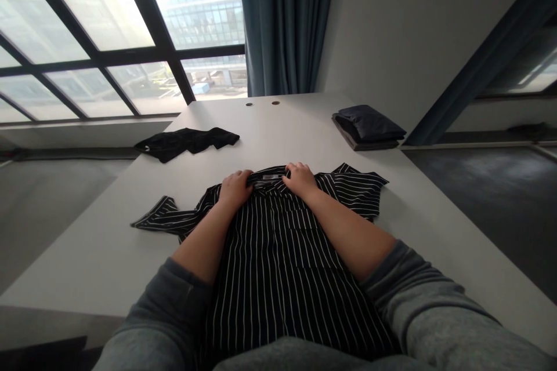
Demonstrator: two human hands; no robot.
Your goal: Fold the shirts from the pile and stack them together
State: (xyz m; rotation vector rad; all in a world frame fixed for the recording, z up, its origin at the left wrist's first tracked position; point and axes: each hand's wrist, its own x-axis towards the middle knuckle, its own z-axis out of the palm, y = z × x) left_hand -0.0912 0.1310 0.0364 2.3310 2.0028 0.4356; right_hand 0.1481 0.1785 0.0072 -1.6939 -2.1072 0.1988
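Observation:
A black shirt (274, 255) with thin white stripes lies spread on the white table, its collar away from me and its hem near my body. My left hand (236, 187) grips the left side of the collar, fingers curled over its edge. At the collar's right side, my right hand (300, 178) has its thumb and fingers closed on the cloth. Between the two hands a pale label (272, 177) shows inside the neck. The left sleeve (165, 217) is bent and creased; the right sleeve (359, 188) lies out to the side. My forearms cover parts of the shirt.
On the white table (287, 122), a crumpled black garment (187, 142) lies at the far left. Folded dark clothes (369, 126) are stacked at the far right edge. Two round holes sit near the back edge. Behind are a blue curtain (287, 23) and windows (200, 6).

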